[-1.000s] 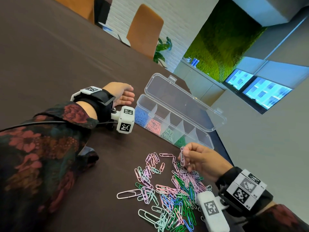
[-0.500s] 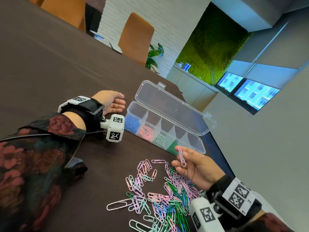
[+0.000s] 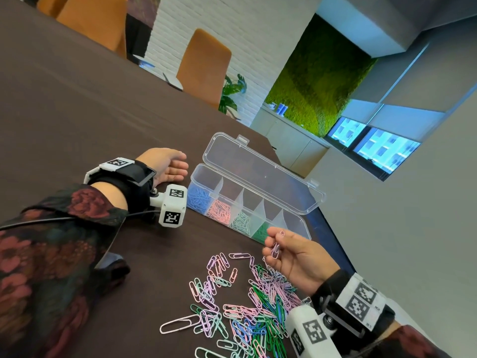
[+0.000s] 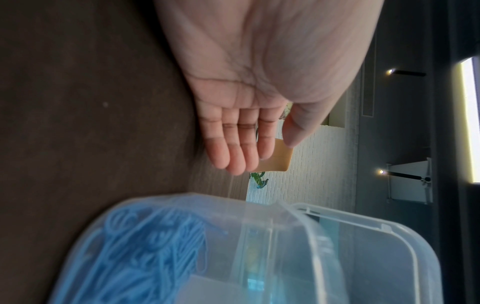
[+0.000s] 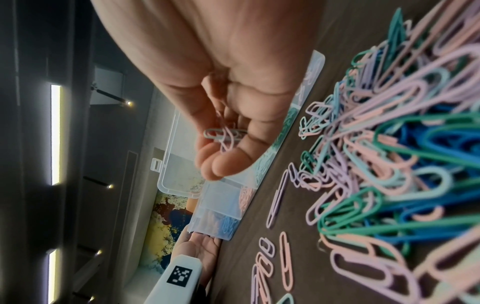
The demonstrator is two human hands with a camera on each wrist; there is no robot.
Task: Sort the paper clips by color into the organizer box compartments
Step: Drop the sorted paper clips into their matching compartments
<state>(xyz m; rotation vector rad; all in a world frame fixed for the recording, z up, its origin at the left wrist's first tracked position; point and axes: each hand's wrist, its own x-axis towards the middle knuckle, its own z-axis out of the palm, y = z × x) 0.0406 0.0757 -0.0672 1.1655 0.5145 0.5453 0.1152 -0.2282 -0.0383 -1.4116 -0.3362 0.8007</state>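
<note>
A clear organizer box (image 3: 304, 223) lies open on the dark table, lid (image 3: 258, 174) folded back. Its compartments hold blue clips (image 3: 198, 198), pink clips (image 3: 219, 211), mint clips (image 3: 241, 222) and dark green clips (image 3: 260, 232). My right hand (image 3: 277, 244) hovers just in front of the box's right end, palm up, fingers curled round a few lilac paper clips (image 5: 224, 136). A mixed pile of clips (image 3: 247, 306) lies below it. My left hand (image 3: 170, 166) rests relaxed on the table left of the box, holding nothing; its straight fingers (image 4: 239, 148) show in the left wrist view.
Orange chairs (image 3: 204, 65) stand along the table's far edge. The table edge (image 3: 335, 244) runs close behind the box on the right. Bare dark tabletop (image 3: 77, 99) stretches to the left and far side.
My right hand lifted from the pile with the lilac clips, turned palm up and moved toward the box's right end. The left hand stayed put.
</note>
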